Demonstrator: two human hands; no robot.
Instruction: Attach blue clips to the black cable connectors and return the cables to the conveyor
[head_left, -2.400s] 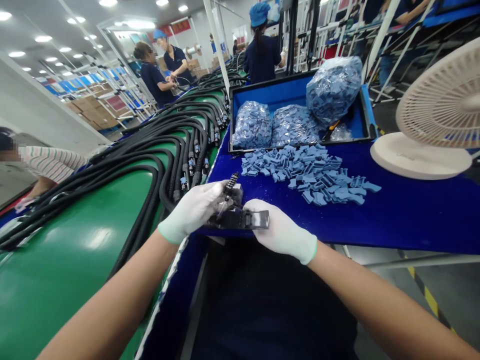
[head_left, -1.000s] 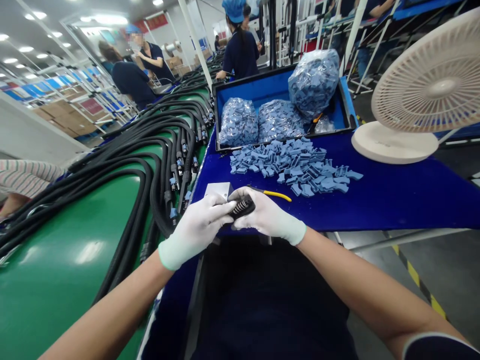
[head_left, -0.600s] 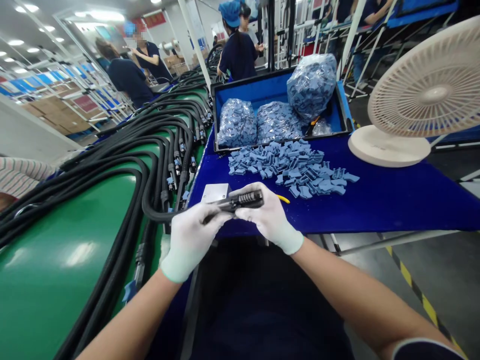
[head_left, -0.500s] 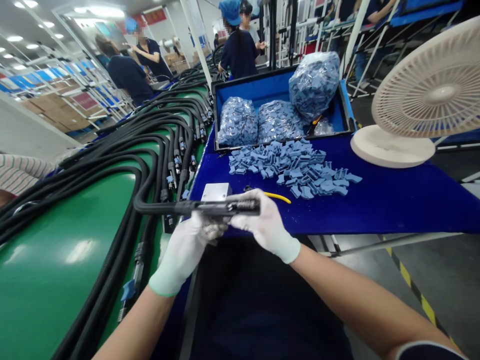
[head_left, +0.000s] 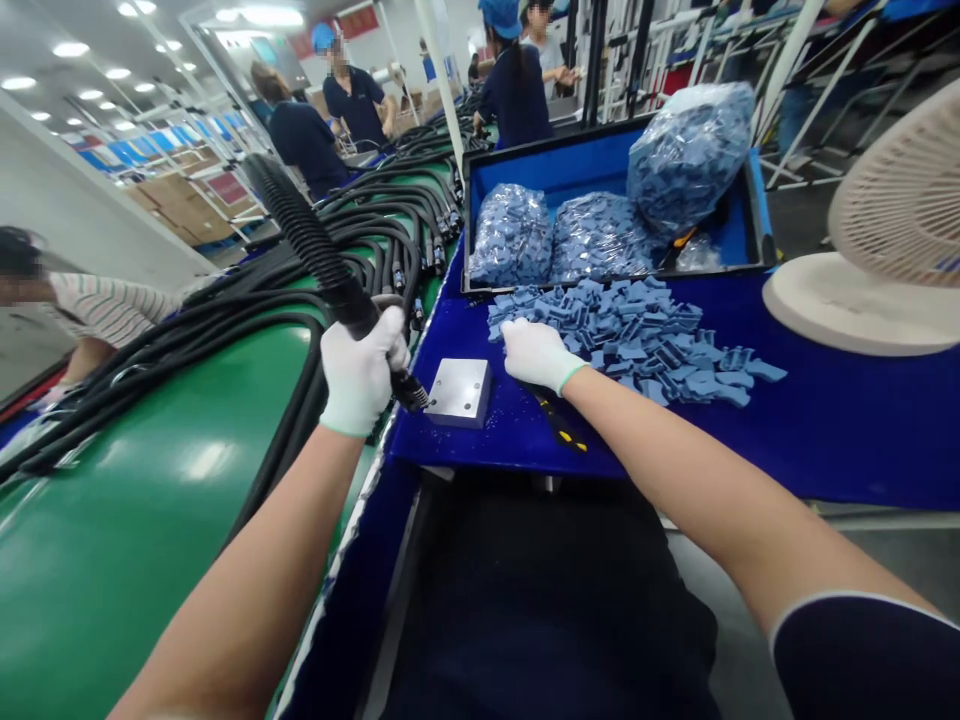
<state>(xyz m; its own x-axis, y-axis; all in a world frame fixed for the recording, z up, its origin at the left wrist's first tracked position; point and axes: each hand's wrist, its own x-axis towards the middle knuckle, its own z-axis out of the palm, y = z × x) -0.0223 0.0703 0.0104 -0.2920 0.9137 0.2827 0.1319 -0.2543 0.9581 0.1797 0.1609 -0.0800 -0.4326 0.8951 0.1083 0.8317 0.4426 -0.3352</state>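
Observation:
My left hand (head_left: 358, 375) is wrapped round the end of a black corrugated hose (head_left: 311, 235). The hose rises up and to the left, and its narrow black tip with a spring (head_left: 411, 392) points down at the near-left corner of a silver metal block (head_left: 459, 388). My right hand (head_left: 538, 355) rests at the left edge of a heap of small blue plastic pieces (head_left: 637, 335). Its fingers are bent together and pointed down; whatever lies between them is hidden. Just below the right hand lie pliers with black and yellow handles (head_left: 566, 430).
Behind the heap, a blue bin (head_left: 559, 180) holds bags of blue pieces (head_left: 690, 150). A beige fan (head_left: 862, 300) stands right. Many black hoses (head_left: 225, 335) lie along the green belt (head_left: 172, 480) to the left. Several co-workers (head_left: 300, 135) are around the line.
Both hands held the hose end together. Now my left hand alone holds it, tipped upright, and my right hand has let go and reached forward to the blue pieces. The pliers and block are uncovered.

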